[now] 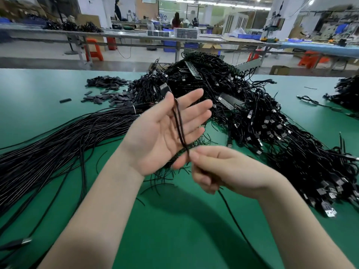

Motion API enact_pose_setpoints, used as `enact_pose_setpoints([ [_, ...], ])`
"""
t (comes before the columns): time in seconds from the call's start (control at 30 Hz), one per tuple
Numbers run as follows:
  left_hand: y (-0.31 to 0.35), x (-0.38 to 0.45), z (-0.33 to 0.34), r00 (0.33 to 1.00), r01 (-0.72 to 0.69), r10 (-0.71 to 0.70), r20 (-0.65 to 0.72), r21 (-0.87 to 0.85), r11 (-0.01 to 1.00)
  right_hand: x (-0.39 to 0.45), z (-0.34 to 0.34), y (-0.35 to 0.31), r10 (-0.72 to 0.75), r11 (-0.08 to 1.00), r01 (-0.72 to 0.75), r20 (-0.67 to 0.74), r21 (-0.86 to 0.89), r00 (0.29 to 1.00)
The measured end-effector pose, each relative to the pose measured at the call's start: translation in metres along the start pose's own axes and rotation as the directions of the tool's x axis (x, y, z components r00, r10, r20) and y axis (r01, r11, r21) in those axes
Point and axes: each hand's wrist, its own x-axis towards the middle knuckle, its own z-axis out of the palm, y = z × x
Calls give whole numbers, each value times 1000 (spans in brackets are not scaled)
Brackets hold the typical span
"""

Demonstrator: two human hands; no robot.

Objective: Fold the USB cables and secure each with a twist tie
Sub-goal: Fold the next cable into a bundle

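Note:
My left hand is raised palm-up over the green table, fingers straight. Its thumb pins the plug end of a black USB cable against the hand. The cable runs in a doubled strand down across the palm to my right hand. That hand pinches it between thumb and forefinger just below the left hand. The rest of the cable trails from under the right hand toward the table's near edge. Thin black twist ties lie scattered on the table beneath both hands.
A big tangled heap of black USB cables fills the middle and right. A long straight bundle of cables lies at the left. Small black caps are spread at the back left. Another cable heap sits far right.

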Motion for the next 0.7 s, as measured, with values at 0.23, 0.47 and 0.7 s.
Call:
enact_pose_setpoints([
  [0.23,12,-22,1,920,106,-301,251,580,807,-6,-31,10,65,899,-242,-434,-366,898],
  [0.47,-11,-3,-2,980,201,-154,-129,608,768,-14,-16,-19,-214,977,204,-322,-64,922],
  [0.7,13,-8,4,997,-38,35,-66,-39,999,10,6,10,11,1000,-11,-1,-17,1000],
])
